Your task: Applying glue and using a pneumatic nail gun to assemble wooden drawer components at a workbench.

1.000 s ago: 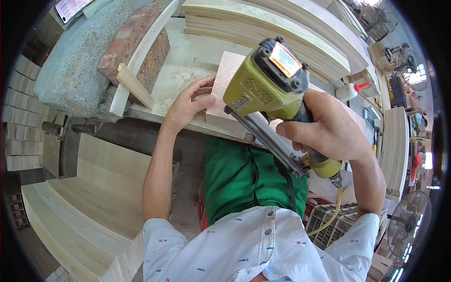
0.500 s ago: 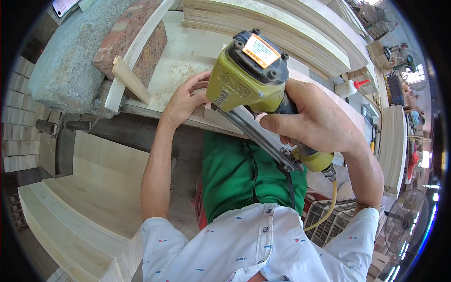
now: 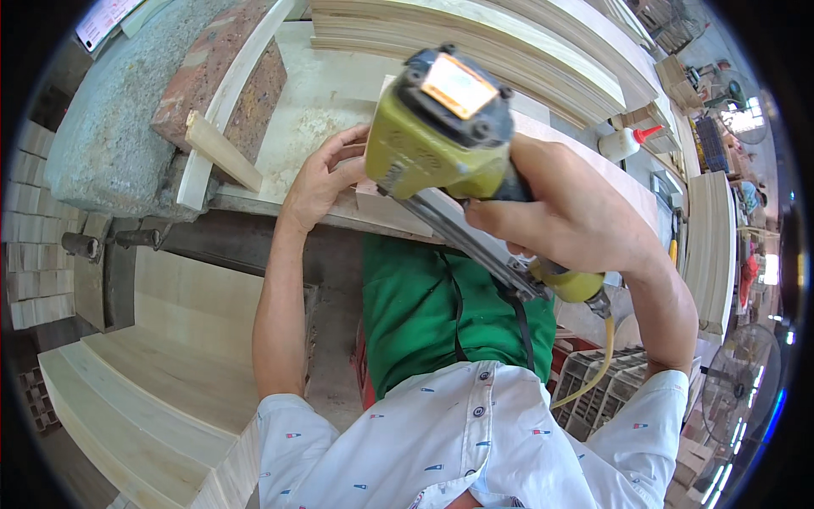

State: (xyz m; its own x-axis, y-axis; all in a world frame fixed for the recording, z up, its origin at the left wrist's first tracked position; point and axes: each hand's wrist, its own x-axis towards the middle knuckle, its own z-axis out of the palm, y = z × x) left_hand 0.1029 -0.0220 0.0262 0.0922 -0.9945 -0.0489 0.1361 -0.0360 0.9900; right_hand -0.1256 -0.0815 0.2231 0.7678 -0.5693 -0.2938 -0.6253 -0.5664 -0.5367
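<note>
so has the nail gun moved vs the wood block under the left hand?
Yes. The nail gun has shifted left over the wood block, now covering most of it, closer to the left hand.

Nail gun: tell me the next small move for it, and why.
Probably lower the yellow-green nail gun so its nose seats on the pale wood piece. The right hand grips it above the bench, its nose hidden behind the body, while the left hand steadies the wood at the bench edge.
</note>
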